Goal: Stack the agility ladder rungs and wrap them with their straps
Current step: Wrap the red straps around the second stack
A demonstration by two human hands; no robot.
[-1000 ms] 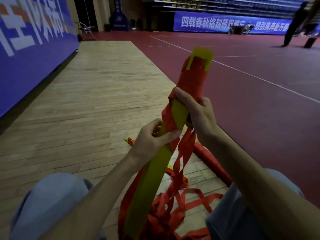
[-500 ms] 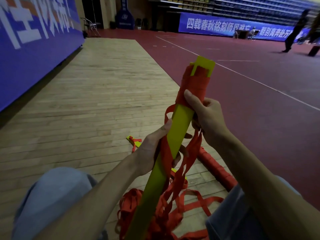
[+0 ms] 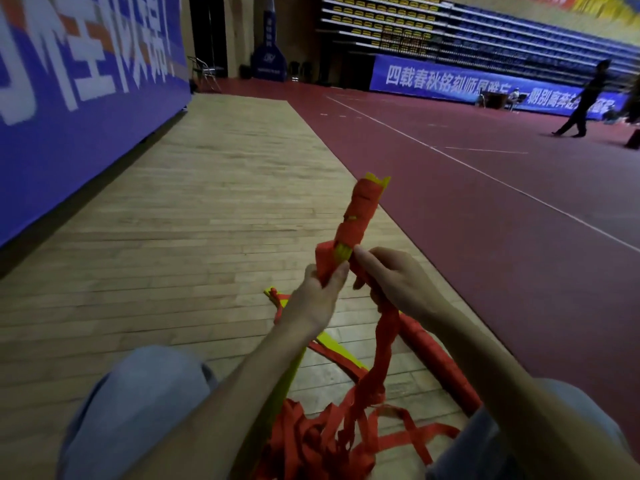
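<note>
Rung stack: flat yellow slats are bundled into one long, narrow bar, which is held tilted upward at the centre of the frame. Its upper part is bound in overlapping red turns and a yellow tip is seen at the top. The slats cannot be counted.
Straps: flat red woven webbing is piled in a loose tangle at the lower centre, and one bunched length rises from it to the right hand.
Left hand: a fold of strap is pinched between thumb and fingers against the stack.
Right hand: the fingers are curled round the bunched strap, and the thumb is stretched toward the stack.
Second bundle: one bar fully wrapped in red is seen lying on the floor at the lower right.
Floor: pale wooden planks are met by smooth dark red court.
Banners: two are counted, both blue with white lettering, one at the upper left and one at the upper right.
</note>
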